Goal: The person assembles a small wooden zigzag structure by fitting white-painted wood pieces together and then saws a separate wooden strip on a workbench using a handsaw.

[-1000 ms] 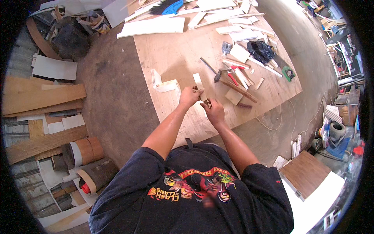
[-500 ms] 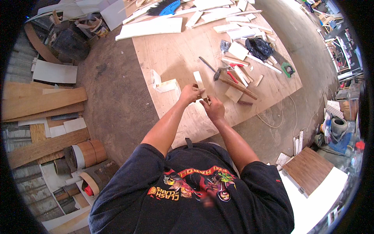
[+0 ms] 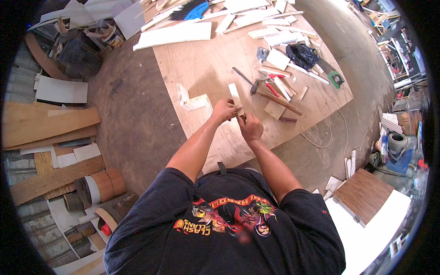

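Over the near part of the plywood table, my left hand (image 3: pixel 224 111) is closed around a short pale wood strip (image 3: pixel 234 94). The strip's far end sticks out past my fingers. My right hand (image 3: pixel 250 128) is closed at the strip's near end, fingertips pinched together; whether it grips the strip or something small there is hidden. Left of my hands stands an angled white and pale wood piece (image 3: pixel 198 101). To the right lie a hammer (image 3: pixel 254 87), red-handled pliers (image 3: pixel 272 89) and a brown wooden bar (image 3: pixel 285 104).
White offcuts (image 3: pixel 275 36) cover the far part of the plywood table (image 3: pixel 201 64), with a blue brush (image 3: pixel 196 11) among them. A black plastic bag (image 3: pixel 302 56) and a green tool (image 3: pixel 336 79) lie at the right. Boards (image 3: pixel 50 119) and rolls (image 3: pixel 107 183) lie on the left.
The view has shifted slightly, so the table sits a little further left. My right hand has turned a little by the strip's near end; the left keeps its grip.
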`<action>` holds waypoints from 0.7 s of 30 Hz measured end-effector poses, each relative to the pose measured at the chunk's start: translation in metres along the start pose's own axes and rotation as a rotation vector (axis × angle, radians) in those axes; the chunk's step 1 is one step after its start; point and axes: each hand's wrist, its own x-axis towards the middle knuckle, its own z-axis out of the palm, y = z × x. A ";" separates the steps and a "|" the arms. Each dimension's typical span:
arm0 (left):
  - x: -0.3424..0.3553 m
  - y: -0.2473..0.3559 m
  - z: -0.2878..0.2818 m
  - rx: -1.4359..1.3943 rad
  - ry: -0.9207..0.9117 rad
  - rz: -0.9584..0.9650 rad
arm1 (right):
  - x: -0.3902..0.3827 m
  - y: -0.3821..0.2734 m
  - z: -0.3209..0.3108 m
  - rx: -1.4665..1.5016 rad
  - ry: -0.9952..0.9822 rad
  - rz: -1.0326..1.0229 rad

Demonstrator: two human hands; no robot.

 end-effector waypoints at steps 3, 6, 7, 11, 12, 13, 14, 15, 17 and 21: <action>0.003 -0.005 -0.003 0.014 -0.019 0.011 | -0.001 -0.004 0.000 -0.007 0.013 -0.001; 0.009 -0.013 -0.005 0.007 -0.022 0.011 | -0.001 -0.005 0.001 -0.008 0.027 -0.014; 0.011 -0.015 -0.005 0.008 -0.024 0.012 | -0.001 -0.005 0.000 -0.007 0.039 -0.026; 0.012 -0.016 -0.004 0.014 -0.027 0.032 | -0.002 -0.007 0.000 -0.020 0.032 -0.006; 0.011 -0.014 -0.004 0.035 -0.030 0.025 | -0.002 -0.007 0.000 -0.019 0.047 -0.011; 0.010 -0.011 -0.003 0.035 -0.032 0.026 | -0.003 -0.007 0.000 -0.017 0.063 -0.016; 0.008 -0.009 -0.002 0.058 -0.025 0.018 | -0.003 -0.006 0.000 -0.018 0.064 -0.015; 0.007 -0.007 -0.002 0.080 -0.018 0.009 | -0.003 -0.006 -0.001 -0.028 0.064 -0.023; 0.005 -0.006 -0.003 0.069 -0.024 0.025 | -0.003 -0.007 -0.001 -0.034 0.064 -0.036; 0.002 -0.005 -0.006 0.031 -0.016 0.056 | -0.002 -0.007 0.003 -0.068 0.058 -0.051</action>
